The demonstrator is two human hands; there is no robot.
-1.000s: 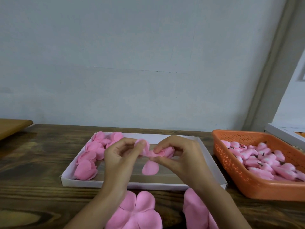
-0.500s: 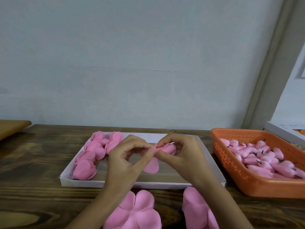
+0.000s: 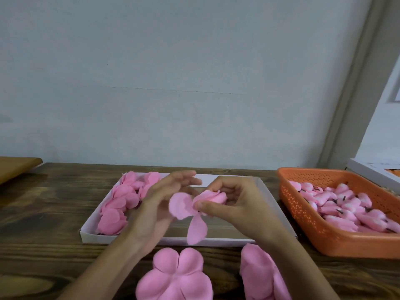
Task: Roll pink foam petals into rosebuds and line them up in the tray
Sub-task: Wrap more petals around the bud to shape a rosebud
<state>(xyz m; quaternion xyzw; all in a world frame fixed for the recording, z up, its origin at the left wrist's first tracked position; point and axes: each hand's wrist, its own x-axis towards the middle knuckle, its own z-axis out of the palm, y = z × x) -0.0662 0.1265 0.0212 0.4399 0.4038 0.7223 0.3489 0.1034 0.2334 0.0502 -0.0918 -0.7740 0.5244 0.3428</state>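
From the head camera, the right hand [image 3: 236, 204] pinches a half-rolled pink foam petal [image 3: 207, 198] between thumb and curled fingers above the white tray [image 3: 91, 234], the left hand [image 3: 160, 204] beside it with fingers straight, while pink rosebuds [image 3: 121, 202] fill the tray's left end.

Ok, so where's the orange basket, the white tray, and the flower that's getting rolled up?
orange basket [image 3: 357, 243], head view, on its front wall.
white tray [image 3: 97, 237], head view, on the left end of its front wall.
half-rolled rosebud [image 3: 214, 197], head view, on the rolled-up part.
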